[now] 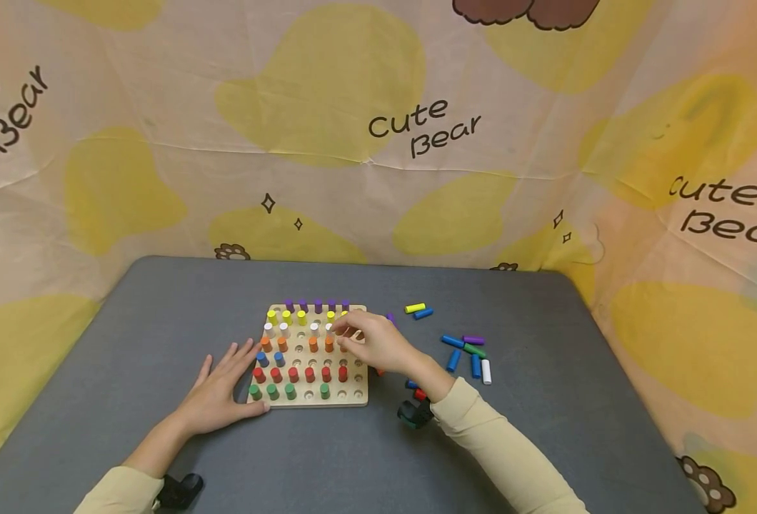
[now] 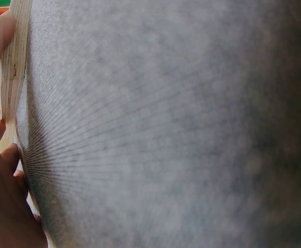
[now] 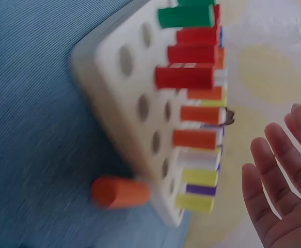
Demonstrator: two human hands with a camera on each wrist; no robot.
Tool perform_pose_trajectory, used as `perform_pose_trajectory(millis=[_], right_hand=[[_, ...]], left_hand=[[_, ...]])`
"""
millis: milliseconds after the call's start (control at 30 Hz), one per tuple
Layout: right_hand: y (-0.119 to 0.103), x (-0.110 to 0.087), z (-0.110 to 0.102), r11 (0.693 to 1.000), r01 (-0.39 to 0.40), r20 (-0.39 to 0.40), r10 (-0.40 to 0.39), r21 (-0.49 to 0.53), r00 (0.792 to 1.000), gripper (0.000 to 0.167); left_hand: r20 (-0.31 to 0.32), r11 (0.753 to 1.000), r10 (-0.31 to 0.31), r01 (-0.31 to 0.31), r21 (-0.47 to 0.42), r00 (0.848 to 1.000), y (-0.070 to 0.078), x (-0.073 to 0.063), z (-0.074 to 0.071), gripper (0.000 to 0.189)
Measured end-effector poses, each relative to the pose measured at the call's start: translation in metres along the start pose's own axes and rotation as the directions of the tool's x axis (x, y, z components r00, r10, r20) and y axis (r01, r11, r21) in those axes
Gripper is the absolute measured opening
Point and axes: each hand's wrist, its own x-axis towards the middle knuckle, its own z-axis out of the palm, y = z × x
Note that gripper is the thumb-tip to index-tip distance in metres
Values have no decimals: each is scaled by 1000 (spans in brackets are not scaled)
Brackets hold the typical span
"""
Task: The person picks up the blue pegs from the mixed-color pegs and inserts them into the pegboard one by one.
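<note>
A: What takes up most space?

B: A cream fabric backdrop [image 1: 314, 196] with yellow patches and "Cute Bear" lettering, hanging behind a dark grey table [image 1: 276, 464].

A: And on the table?

B: A pale rectangular wooden pegboard [image 1: 350, 401], lying flat.

A: Where are the hands?

B: The left hand [image 1: 221, 394] is at the board's left side, fingers extended and spread, thumb against the near corner. The right hand [image 1: 380, 344] reaches over the board's right half, fingers bent.

A: Gripping anything?

B: I can't tell; its fingertips are just beside an upright white cylindrical peg [image 1: 329, 328].

A: And the other pegs?

B: They stand in colour rows: purple cylindrical pegs [image 1: 318, 306] farthest, then yellow ones [image 1: 301, 318], white ones [image 1: 284, 330], orange ones [image 1: 313, 345], blue ones [image 1: 278, 358] and red ones [image 1: 309, 375], with green cylindrical pegs [image 1: 291, 391] nearest. Loose ones [image 1: 452, 341] lie scattered to the board's right, among them a loose white cylindrical peg [image 1: 486, 372] beside a blue cylindrical peg [image 1: 476, 366]. The right wrist view shows an orange cylindrical peg [image 3: 120, 192] on the table, just beside the board's edge.
</note>
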Motion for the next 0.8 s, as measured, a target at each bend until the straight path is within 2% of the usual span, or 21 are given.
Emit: perform_pose_trajectory(millis=[467,800], right_hand=[[29,-48,-14,998,-57,65,58,-9,996,22],[46,-77,-23,998,-60,84,60,-8,995,23]], left_hand=[[7,1000,-7,7,7,1000,-1,1,1,104],[3,1000,-5,5,4,1000,0,1,0,104]])
